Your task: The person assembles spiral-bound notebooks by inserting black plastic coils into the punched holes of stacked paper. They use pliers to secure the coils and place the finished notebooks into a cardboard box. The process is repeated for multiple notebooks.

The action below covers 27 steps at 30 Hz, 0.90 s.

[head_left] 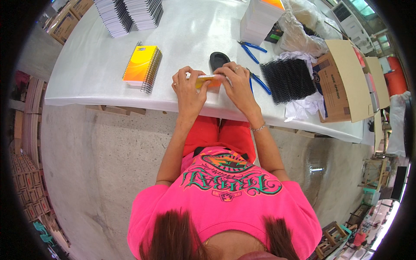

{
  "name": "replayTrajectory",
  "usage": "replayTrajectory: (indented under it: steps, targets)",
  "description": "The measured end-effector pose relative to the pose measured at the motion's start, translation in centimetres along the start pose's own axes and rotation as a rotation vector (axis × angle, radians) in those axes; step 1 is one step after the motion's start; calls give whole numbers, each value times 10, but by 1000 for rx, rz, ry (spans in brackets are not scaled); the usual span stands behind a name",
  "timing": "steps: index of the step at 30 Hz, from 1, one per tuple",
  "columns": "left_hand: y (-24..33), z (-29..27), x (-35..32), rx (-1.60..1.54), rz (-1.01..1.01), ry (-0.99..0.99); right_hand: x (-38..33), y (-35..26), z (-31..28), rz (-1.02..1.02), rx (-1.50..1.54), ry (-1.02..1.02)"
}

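Observation:
Between both hands, at the table's near edge, stands a small notepad point(204, 79) with a yellow-orange cover, held on edge. My left hand point(189, 92) grips its left end, fingers bent over the top. On the right end, the fingers of my right hand point(239, 89) are closed around it. Whether a coil runs through this pad I cannot tell. Just beyond the hands lies a dark rounded object point(219, 59), its kind unclear. Blue-handled pliers point(261, 84) rest beside my right hand, partly hidden by it. To the left sits a pile of yellow-orange spiral notebooks point(141, 65).
Tall stacks of spiral notebooks point(113, 19) stand far left. A block of stacked pads point(259, 21) is at the back, near a second pair of blue pliers point(249, 52). Black binding coils point(288, 80) lie right, beside an open cardboard box point(336, 89) and crumpled plastic point(299, 32).

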State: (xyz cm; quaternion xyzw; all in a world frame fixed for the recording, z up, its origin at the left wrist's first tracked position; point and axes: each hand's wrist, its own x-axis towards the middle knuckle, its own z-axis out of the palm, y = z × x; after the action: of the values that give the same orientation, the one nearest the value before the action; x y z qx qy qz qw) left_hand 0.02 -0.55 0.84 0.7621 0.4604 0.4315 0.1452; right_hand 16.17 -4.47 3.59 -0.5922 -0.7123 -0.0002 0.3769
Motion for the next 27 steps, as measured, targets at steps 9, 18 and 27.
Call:
replayTrajectory:
  steps: [9,18,27]
  targets:
    - [-2,-3,1,-113,-12,73,5,-5,-3,48,15,-11]
    - [-13,2,-6,-333,-122,85,8,-10,-6,45,22,-36]
    - [-15,2,-6,-351,-141,55,8,-10,-3,-4,-17,21]
